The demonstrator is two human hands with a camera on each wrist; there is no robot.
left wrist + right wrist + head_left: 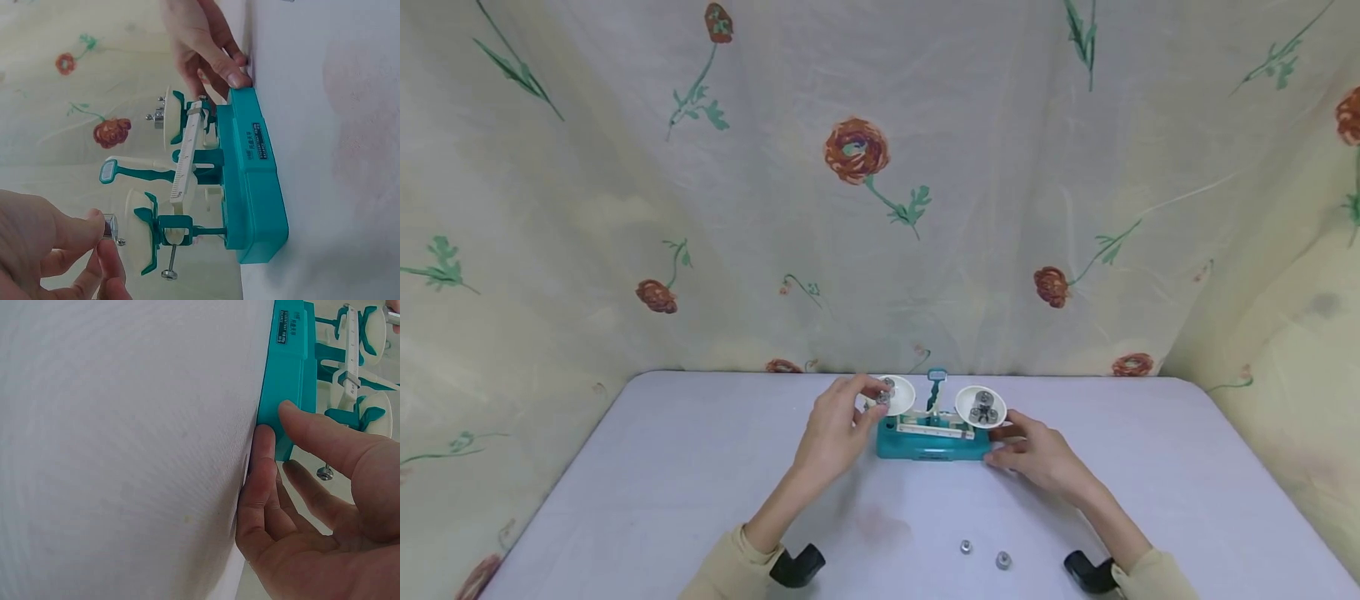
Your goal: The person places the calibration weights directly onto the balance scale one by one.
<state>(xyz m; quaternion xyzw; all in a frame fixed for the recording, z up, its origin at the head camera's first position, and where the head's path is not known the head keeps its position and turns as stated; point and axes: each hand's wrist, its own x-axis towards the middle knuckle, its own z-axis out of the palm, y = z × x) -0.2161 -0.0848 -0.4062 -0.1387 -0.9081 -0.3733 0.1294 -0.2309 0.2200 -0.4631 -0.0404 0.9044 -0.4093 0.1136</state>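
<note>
A teal balance scale (934,448) with a white beam (187,159) and two white pans stands on the table. My left hand (835,425) pinches a shiny metal weight (110,226) just above the left pan (906,400). Another small knobbed weight shows close by it, partly hidden by the fingers. On the right pan (968,395) several metal weights (983,408) sit grouped together. At the base's right end, my right hand (312,506) grips the corner, its thumb on the front face and the other fingers around the end.
Two loose metal weights, a smaller one (966,547) and a larger one (1003,561), stand on the white tabletop (700,467) nearer the front edge. A flower-patterned cloth (760,208) hangs behind the table and along its sides.
</note>
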